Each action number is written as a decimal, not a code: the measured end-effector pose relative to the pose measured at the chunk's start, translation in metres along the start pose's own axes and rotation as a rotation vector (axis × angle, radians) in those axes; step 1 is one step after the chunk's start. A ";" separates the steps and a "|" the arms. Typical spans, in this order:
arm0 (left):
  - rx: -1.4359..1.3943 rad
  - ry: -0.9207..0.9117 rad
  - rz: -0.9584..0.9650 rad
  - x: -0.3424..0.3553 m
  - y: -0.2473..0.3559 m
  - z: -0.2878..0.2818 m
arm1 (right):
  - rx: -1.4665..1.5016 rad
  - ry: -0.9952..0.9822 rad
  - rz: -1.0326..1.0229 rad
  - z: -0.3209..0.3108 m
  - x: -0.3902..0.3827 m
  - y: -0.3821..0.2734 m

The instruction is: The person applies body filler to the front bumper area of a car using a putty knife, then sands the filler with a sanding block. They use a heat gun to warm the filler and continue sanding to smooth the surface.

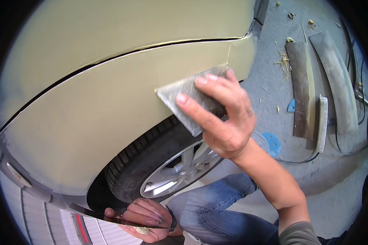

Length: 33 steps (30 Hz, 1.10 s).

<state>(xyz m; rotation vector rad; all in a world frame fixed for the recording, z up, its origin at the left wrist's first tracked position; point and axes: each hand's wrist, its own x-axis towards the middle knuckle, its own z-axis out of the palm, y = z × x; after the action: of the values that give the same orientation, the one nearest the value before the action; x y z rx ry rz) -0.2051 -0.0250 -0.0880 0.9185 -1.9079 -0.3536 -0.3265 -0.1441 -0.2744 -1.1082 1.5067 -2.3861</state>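
My right hand presses a grey, flat filler spreader against the beige car panel, just above the wheel arch. Index and middle fingers lie along the spreader's face; its far corner touches near a thin ridge of filler. Low in view, my left hand is closed on a thin, dark, glossy plate that mirrors the fingers. A pale lump of filler shows at the plate's edge. Under the panel sits the tyre with its silver wheel rim.
To the right on the grey floor lie two long curved panels, a pale narrow bar, blue sanding discs, dark cables and scattered scraps. A dark gap runs between the car panels. My jeans-clad leg is near the wheel.
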 end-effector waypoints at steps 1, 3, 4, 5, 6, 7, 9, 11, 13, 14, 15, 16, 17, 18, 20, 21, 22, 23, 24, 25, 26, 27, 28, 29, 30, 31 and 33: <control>-0.005 0.015 -0.003 -0.001 0.000 -0.001 | -0.013 -0.024 0.003 0.001 -0.007 -0.003; -0.007 0.010 0.001 -0.003 0.000 -0.002 | 0.018 -0.027 0.001 0.003 -0.022 -0.010; -0.008 0.006 0.002 -0.004 0.000 -0.003 | 0.015 0.012 -0.027 0.008 -0.028 -0.009; -0.014 0.015 0.001 -0.004 0.000 -0.004 | 0.010 -0.016 -0.026 0.008 -0.033 -0.009; -0.019 0.026 -0.001 -0.005 0.001 -0.005 | 0.011 -0.024 -0.033 0.007 -0.036 -0.008; -0.025 0.038 -0.003 -0.005 0.001 -0.006 | 0.011 -0.033 -0.040 0.004 -0.039 -0.006; -0.019 0.013 0.024 -0.004 0.000 -0.009 | 0.015 -0.087 -0.039 -0.006 -0.041 0.000; -0.018 0.008 0.028 -0.002 0.000 -0.009 | 0.020 -0.104 -0.041 -0.016 -0.038 0.006; -0.027 0.021 0.011 -0.002 0.001 -0.008 | 0.047 -0.066 -0.044 -0.019 -0.033 0.009; -0.026 0.008 -0.004 -0.002 0.002 -0.007 | 0.040 -0.048 -0.044 -0.016 -0.031 0.009; -0.026 -0.007 -0.017 -0.002 0.002 -0.005 | 0.021 -0.055 -0.033 -0.013 -0.029 0.009; -0.025 -0.023 -0.028 -0.002 0.002 -0.003 | 0.044 -0.031 -0.037 -0.007 -0.028 0.007; -0.027 -0.019 -0.023 -0.001 0.003 -0.001 | 0.044 -0.066 -0.017 -0.002 -0.028 0.005; -0.031 -0.013 -0.018 0.000 0.002 0.001 | 0.030 -0.021 -0.043 0.002 -0.028 0.003; -0.034 -0.005 -0.003 0.002 0.001 0.005 | 0.020 -0.014 -0.084 0.002 -0.030 0.001; -0.035 -0.004 0.008 0.003 0.000 0.006 | 0.034 -0.045 -0.055 -0.001 -0.030 0.001; -0.033 -0.003 0.017 0.004 0.000 0.008 | 0.046 -0.078 -0.040 -0.007 -0.029 0.002; -0.031 -0.003 0.008 0.005 -0.001 0.009 | 0.072 -0.060 -0.034 -0.016 -0.027 0.004; -0.030 -0.001 0.002 0.005 0.000 0.010 | 0.066 -0.036 -0.032 -0.019 -0.023 0.005; -0.026 -0.001 -0.005 0.005 0.000 0.011 | 0.045 -0.040 -0.045 -0.022 -0.017 0.009; -0.030 0.013 -0.016 0.005 0.001 0.012 | 0.004 -0.032 -0.033 -0.025 -0.010 0.009; -0.035 0.025 -0.028 0.004 0.002 0.013 | -0.042 -0.061 -0.029 -0.026 -0.002 0.010; -0.038 0.035 -0.041 0.005 0.003 0.014 | -0.071 -0.087 0.000 -0.025 0.007 0.009; -0.036 0.035 -0.035 0.005 0.004 0.014 | -0.033 -0.084 0.014 -0.023 0.015 0.008; -0.034 0.036 -0.031 0.005 0.004 0.015 | -0.013 -0.026 0.007 -0.020 0.022 0.007; -0.034 0.039 -0.027 0.005 0.004 0.014 | -0.022 -0.013 0.002 -0.016 0.029 0.006; -0.014 0.024 -0.019 0.005 0.003 0.014 | -0.033 0.017 -0.009 -0.008 0.038 0.005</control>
<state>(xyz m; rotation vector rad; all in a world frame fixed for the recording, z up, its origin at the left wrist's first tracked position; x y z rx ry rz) -0.2199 -0.0285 -0.0898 0.9278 -1.8738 -0.3650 -0.3608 -0.1583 -0.2607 -1.1065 1.5558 -2.3901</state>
